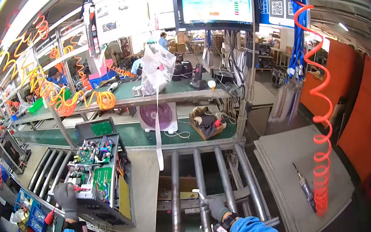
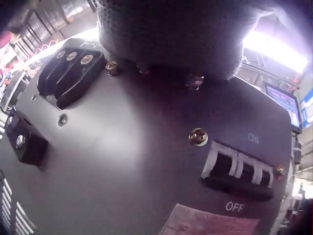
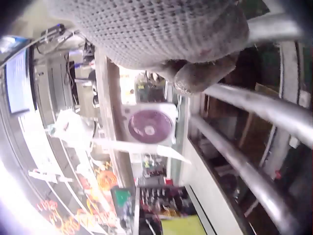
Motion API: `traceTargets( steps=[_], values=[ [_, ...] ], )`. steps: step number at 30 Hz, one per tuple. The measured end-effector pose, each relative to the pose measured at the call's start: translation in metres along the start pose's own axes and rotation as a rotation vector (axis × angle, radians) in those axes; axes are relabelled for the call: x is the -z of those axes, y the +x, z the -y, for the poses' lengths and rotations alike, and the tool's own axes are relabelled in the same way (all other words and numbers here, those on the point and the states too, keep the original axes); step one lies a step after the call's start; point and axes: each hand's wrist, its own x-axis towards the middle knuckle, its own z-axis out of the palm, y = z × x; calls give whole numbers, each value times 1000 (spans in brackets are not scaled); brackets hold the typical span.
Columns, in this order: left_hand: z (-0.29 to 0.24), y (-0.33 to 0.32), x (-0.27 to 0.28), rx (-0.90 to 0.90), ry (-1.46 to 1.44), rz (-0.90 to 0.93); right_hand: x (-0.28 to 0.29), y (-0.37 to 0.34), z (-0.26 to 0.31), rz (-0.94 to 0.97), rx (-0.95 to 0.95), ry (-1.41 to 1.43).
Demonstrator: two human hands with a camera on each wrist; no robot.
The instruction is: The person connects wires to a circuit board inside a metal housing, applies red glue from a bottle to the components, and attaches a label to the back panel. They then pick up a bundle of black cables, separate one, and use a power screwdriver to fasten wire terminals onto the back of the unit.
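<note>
**Open Unit [image 1: 107, 185] Bares ON and OFF**

Your left hand [image 1: 66, 196] and right hand [image 1: 217, 208], both gloved, are well apart at the roller line. The left lies at the unit's near left corner, over the top edge of its end panel [image 2: 112, 166]; whether its fingers curl round that edge cannot be told. The right is over the rollers [image 1: 175, 191], a slim white piece [image 1: 198, 192] at its fingertips, pinched or not cannot be told.

On the panel, "ON" is printed above a white-levered switch [image 2: 244, 169] and "OFF" below it. The pinkish label [image 2: 210, 223] beneath is too blurred to read. Ahead of you, the screen's [image 1: 215, 1] lines are too small to make out; the sign [image 1: 265, 17] beside it carries QR codes [image 1: 277, 7].

The unit sits left of centre on the line, a tan board [image 1: 145, 194] to its right. Its open top faces up, showing circuit boards [image 1: 103, 177]. Its long axis runs away from you, the far end leaning left; the switch panel faces your side, and a dark flap [image 1: 84, 130] stands at the far end.
</note>
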Motion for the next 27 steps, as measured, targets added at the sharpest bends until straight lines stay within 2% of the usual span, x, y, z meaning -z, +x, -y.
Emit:
traceTargets(
  steps=[2,3,6,8,10,12,15,18,22,23,27],
  values=[
    [0,-5,1,-87,7,-36,-30,-37,-14,49,-60,175],
    [-1,-6,5,-144,-29,2,-42,-52,-11,55,-66,181],
    [-5,-11,21,-325,-116,33,-79,-91,-6,90,105,170],
    [-14,-25,27,-348,-35,-131,-107,-120,-11,118,147,158],
    [-20,-35,43,-371,-63,-143,-135,-147,-22,165,64,246],
    [-15,-25,56,-380,-185,-29,-158,-182,-28,170,60,226],
    [-5,-6,65,-460,-183,119,-178,-216,-31,147,62,209],
    [1,-2,63,-498,-141,156,-181,-235,-28,145,64,245],
    [12,5,57,-465,-213,233,-177,-246,-18,144,88,208],
    [13,9,60,-422,-201,309,-178,-244,-18,164,90,216],
    [38,31,70,-161,-616,555,-175,-244,-24,220,77,245]
  ],
)
